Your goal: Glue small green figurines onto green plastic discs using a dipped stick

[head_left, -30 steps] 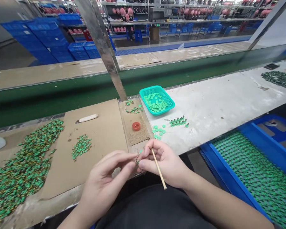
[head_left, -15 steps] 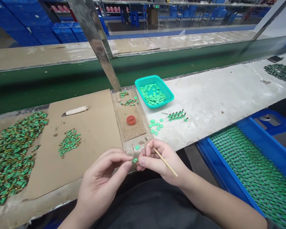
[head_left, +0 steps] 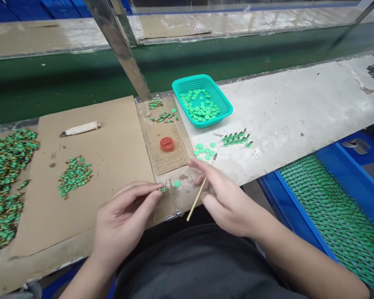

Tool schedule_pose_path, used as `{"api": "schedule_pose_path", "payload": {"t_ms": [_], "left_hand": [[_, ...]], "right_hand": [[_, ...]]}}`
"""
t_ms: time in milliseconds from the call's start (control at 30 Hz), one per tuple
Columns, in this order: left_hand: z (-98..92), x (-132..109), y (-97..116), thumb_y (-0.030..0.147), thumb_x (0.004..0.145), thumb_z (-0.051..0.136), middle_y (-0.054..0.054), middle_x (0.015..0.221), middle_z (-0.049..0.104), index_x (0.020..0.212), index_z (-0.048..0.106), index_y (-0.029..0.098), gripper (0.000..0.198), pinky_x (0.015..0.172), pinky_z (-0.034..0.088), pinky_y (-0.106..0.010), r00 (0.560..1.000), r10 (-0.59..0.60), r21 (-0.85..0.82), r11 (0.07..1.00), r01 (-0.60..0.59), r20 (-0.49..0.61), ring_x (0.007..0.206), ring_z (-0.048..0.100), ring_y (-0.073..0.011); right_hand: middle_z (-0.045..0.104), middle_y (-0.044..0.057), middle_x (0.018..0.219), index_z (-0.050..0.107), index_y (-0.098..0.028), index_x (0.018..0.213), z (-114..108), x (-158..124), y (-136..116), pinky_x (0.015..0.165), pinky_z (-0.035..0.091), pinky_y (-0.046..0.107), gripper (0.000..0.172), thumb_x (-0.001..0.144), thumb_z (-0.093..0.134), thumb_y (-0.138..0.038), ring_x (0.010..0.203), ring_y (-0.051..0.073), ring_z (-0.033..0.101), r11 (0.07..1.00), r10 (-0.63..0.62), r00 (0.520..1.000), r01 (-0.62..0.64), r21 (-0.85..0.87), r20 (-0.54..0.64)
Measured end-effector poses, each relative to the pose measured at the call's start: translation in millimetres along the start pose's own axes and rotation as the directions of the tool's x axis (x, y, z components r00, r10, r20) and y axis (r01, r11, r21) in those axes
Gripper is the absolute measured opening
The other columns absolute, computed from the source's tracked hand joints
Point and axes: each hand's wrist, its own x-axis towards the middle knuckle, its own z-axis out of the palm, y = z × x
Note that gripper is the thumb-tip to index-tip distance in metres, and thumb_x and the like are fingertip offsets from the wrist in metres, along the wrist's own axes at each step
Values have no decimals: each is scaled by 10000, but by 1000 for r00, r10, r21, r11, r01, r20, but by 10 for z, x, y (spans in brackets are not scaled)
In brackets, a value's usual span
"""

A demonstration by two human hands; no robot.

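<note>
Worktop (head_left: 286, 108) spanning the frame, seen more steeply from above than a second ago. Blue crate (head_left: 355, 187) at lower right, lined with rows of green-and-dark parts. Cardboard sheet (head_left: 112, 153) at left; big heap (head_left: 11, 158) of green-and-gold bits past its edge, small heap (head_left: 75, 176) on top. Teal basket (head_left: 223, 101) of green discs at upper centre; loose discs (head_left: 207, 150) below it, beside rows of upright dark-tipped parts (head_left: 234, 138).

Left hand (head_left: 121, 220) left of lower centre, thumb and forefinger clamped on green-and-gold piece (head_left: 162, 189). Right hand (head_left: 229, 199) right of centre, thumb and forefinger parted, wooden stick (head_left: 194, 206) kept loosely among the fingers; exact grip hard to tell. Half a second ago, fingertips of both hands meeting at the piece; now well apart. Probably a break in two-handed handling, with left hand alone in charge of the piece.

Stick swung round: dark tip toward loose discs, pale butt toward lower centre. Red cap (head_left: 167, 148) unmoved, just above centre-left. Single disc (head_left: 177, 183) flat on worktop between the hands. Piece just left of it, partly covered by fingertips.
</note>
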Motion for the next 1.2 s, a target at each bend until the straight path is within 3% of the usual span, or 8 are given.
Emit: {"api": "schedule_pose_path", "payload": {"t_ms": [67, 233, 400, 467, 567, 667, 800, 1200], "left_hand": [[5, 131, -59, 345, 1059, 839, 44, 1018, 903, 1051, 922, 388, 94, 877, 687, -211, 997, 53, 39, 998, -56, 61, 911, 851, -132], [82, 306, -162, 314, 1072, 818, 39, 996, 895, 1067, 903, 356, 94, 833, 660, -250, 971, 168, 96, 978, -187, 170, 867, 823, -136], [124, 295, -236, 284, 1088, 813, 60, 1045, 896, 1101, 877, 359, 99, 905, 649, -254, 959, 201, 110, 968, -225, 198, 922, 825, -124], [124, 286, -246, 284, 1086, 817, 66, 1052, 896, 1110, 877, 368, 105, 908, 650, -262, 958, 198, 103, 969, -223, 208, 925, 825, -126], [126, 284, -248, 285, 1080, 824, 63, 1062, 898, 1119, 881, 373, 112, 931, 659, -294, 949, 211, 97, 966, -238, 233, 933, 829, -144], [140, 289, -250, 277, 1082, 819, 58, 1075, 903, 1123, 881, 371, 120, 951, 664, -316, 946, 220, 110, 962, -251, 236, 947, 834, -156], [162, 292, -261, 277, 1077, 825, 62, 1076, 906, 1128, 885, 373, 124, 937, 670, -321, 947, 227, 133, 956, -261, 226, 937, 835, -160], [153, 292, -245, 282, 1095, 825, 77, 1124, 909, 1172, 864, 391, 139, 936, 669, -333, 931, 257, 152, 941, -302, 259, 959, 839, -155]], "right_hand": [[716, 206, 1699, 544, -194, 1714, -61, 74, 5, 1320, 624, 593, 578, 1140, 514, -139, 1507, 317, 755, 998, -47, 999, 47, -41, 5], [872, 66, 1183, 621, -247, 1509, -62, 175, 56, 1018, 740, 397, 391, 1175, 485, -97, 1078, 214, 871, 979, -186, 979, 178, -99, -78], [730, 115, 1638, 159, -394, 1873, 14, 135, 153, 1060, 743, 416, 741, 1238, 492, -209, 1029, 191, 873, 958, -267, 947, 240, -158, -181], [761, 97, 1587, 43, -418, 1905, 38, 119, 181, 1051, 750, 427, 816, 1251, 504, -265, 987, 197, 886, 967, -226, 957, 198, -157, -181], [867, 76, 1358, 429, -301, 1787, 37, 120, 190, 1002, 741, 396, 557, 1246, 561, -296, 1011, 229, 900, 964, -214, 961, 178, -197, -177], [902, 108, 1198, 744, -207, 1232, 0, 129, 168, 929, 695, 353, 149, 1234, 629, -302, 1069, 257, 893, 937, -266, 953, 220, -272, -143], [840, 60, 939, 725, -196, 1040, -48, 100, 154, 801, 618, 328, 237, 1234, 634, -296, 858, 215, 822, 940, -192, 979, 163, -298, -69], [837, 76, 965, 726, -185, 1028, -143, 24, 106, 829, 582, 339, 236, 1228, 641, -278, 893, 226, 807, 941, -154, 988, 143, -308, -11]]}}
